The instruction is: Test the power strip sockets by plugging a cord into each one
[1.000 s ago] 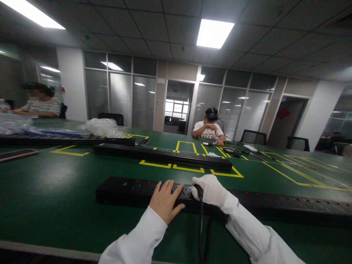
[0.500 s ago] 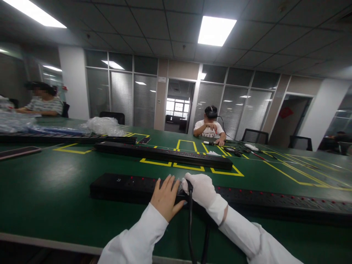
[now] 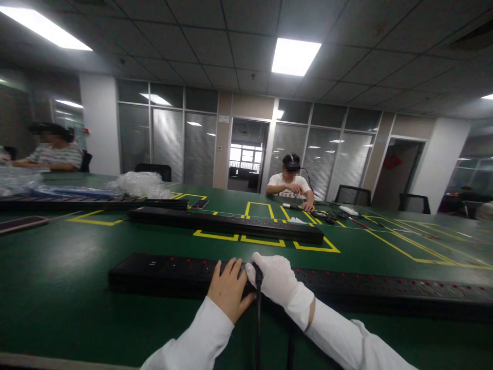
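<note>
Black power strip [image 3: 354, 283] on the green table [image 3: 65, 318], a plug [image 3: 258, 275] held at it by the gloved right hand [image 3: 275, 280].
The left hand [image 3: 227, 293] lies loosely on the strip, gripping nothing; the right hand grasps the plug, whose cord [image 3: 258, 326] hangs down. The strip is probably stiff and rather heavy, better held by its sides; the plug seems light, best taken by its body, not the soft cord.

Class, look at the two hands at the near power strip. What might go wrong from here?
1. The cord trails toward the wearer from the plug in the gloved right hand; a snag might pull the plug askew.
2. The bare left hand lies on the strip close beside the plug, so a finger might get pinched.
</note>
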A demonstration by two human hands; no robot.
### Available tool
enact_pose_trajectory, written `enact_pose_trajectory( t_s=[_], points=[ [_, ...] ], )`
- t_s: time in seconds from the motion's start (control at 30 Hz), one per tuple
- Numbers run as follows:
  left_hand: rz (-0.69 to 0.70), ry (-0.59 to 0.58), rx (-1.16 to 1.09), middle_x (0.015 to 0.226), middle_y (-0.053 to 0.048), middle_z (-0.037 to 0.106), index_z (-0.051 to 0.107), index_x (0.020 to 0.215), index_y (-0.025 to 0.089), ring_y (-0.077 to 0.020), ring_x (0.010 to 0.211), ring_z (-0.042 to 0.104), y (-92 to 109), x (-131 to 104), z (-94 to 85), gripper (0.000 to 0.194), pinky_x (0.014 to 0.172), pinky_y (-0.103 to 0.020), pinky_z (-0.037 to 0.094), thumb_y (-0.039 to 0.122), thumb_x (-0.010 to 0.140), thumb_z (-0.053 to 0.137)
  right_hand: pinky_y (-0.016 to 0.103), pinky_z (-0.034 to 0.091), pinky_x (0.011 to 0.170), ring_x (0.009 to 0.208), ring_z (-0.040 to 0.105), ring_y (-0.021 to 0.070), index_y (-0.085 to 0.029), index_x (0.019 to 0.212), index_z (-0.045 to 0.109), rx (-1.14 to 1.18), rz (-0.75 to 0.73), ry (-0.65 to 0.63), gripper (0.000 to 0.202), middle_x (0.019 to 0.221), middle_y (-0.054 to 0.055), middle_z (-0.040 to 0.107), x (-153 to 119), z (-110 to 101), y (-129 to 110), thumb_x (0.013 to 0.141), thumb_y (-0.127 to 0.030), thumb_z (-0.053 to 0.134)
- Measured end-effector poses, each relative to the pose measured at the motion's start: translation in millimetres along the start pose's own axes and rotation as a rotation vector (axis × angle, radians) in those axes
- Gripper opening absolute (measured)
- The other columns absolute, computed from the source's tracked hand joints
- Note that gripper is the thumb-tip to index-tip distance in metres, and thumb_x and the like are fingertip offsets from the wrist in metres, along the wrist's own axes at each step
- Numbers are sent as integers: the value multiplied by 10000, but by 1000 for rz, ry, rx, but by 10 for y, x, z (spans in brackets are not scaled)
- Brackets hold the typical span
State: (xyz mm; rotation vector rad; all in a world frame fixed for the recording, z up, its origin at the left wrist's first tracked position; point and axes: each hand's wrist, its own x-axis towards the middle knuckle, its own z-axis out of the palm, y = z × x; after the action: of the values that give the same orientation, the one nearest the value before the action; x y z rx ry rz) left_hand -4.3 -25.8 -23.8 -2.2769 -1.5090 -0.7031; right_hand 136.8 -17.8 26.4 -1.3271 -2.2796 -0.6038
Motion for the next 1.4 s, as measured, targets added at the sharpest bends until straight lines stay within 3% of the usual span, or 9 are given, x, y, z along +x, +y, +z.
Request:
enact_pose_trajectory(
  t_s=[0.23,0.5,1.07,1.4],
  points=[
    [35,-68,-2,1220,-96,494,465,1182,218,-282,1142,391,-29,4,-100,497,953,-511,250,433,734,469,246,170,521,555,531,112,-220,801,503,-19,-1,6,261,649,-11,617,-18,-5,-5,857,-377,303],
    [23,-40,25,1208,-89,502,472,1162,206,-276,1125,402,-24,-1,-66,481,957,-490,257,416,729,487,253,131,494,494,511,120,-209,800,515,-91,-62,-61,282,568,2,590,83,-41,49,842,-404,316],
    [52,-15,42,1204,-86,504,475,1153,209,-275,1128,401,-50,-17,2,471,959,-480,257,395,721,497,235,212,513,548,541,116,-192,797,520,-8,51,-54,306,633,21,619,13,-24,-6,846,-415,316],
    [52,-6,30,1206,-84,502,420,1215,233,-269,1124,406,-57,-22,11,521,959,-475,253,368,719,502,242,242,534,558,534,123,-175,863,511,-24,47,31,308,665,24,611,-47,-52,-26,827,-423,331]
  ],
)
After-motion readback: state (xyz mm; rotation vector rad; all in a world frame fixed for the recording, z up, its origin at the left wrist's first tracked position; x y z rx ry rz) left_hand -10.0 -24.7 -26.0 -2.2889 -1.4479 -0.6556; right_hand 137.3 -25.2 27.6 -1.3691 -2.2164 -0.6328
